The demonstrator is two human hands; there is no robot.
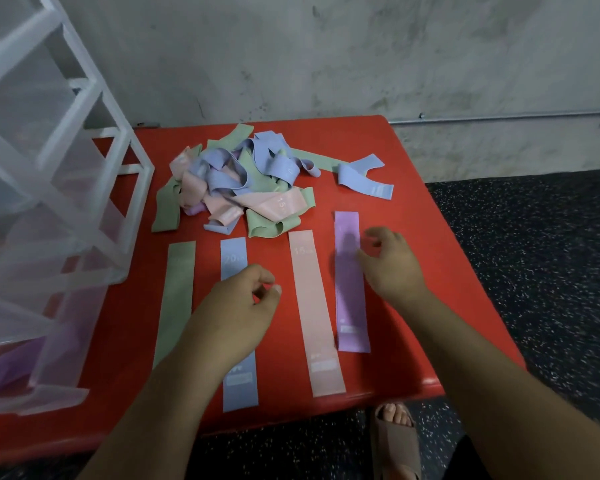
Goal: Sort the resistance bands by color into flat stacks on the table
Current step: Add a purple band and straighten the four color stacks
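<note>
The left hand [243, 306] hovers over the blue band [234, 258] and the right hand [388, 265] is at the purple band's [350, 306] edge, both loose and empty. The next band is best pulled clear of the pile [243, 181] at 12 o'clock, smoothed, then laid square on its colour. Four lie flat at 6 o'clock: one green band [177, 299], one blue, one pink band [314, 306], one purple. The pile's count cannot be told.

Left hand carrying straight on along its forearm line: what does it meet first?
Likely the upper end of the flat pink band, just beyond the left hand; the tangled pile lies further on. Hand height is unclear.
</note>
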